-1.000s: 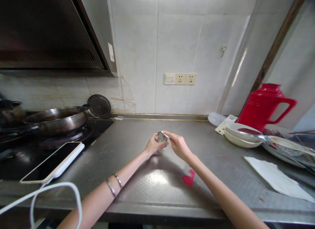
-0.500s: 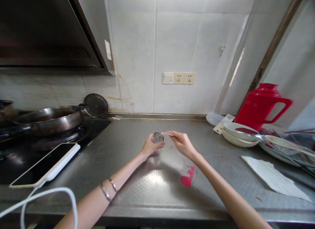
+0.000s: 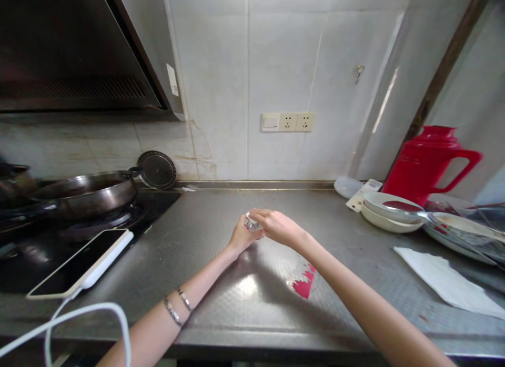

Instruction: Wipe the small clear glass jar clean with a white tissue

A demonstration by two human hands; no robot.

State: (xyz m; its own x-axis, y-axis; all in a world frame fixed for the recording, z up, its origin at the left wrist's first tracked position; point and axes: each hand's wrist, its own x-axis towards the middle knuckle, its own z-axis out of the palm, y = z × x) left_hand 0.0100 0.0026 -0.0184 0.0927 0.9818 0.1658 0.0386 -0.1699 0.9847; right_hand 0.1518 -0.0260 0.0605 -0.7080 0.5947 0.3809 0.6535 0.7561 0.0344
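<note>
Both of my hands meet over the middle of the steel counter [image 3: 205,262]. My left hand [image 3: 240,235] grips a small clear, shiny object [image 3: 250,223] from the left; it looks like a little glass or foil-wrapped piece, too small to name. My right hand [image 3: 276,226] covers it from the right with fingers curled over its top, touching it. A red scrap [image 3: 304,285] lies on the counter under my right forearm. Bracelets ring my left wrist.
A phone [image 3: 81,262] with a white cable [image 3: 79,317] lies at the left by the stove, where a pan [image 3: 87,192] sits. Bowls [image 3: 389,215], plates, a red jug [image 3: 428,162] and a white napkin [image 3: 445,283] crowd the right.
My right hand had pulled slightly away to the right, pinching something thin; now it has come back over the small object and closed onto it. The left hand stayed in place.
</note>
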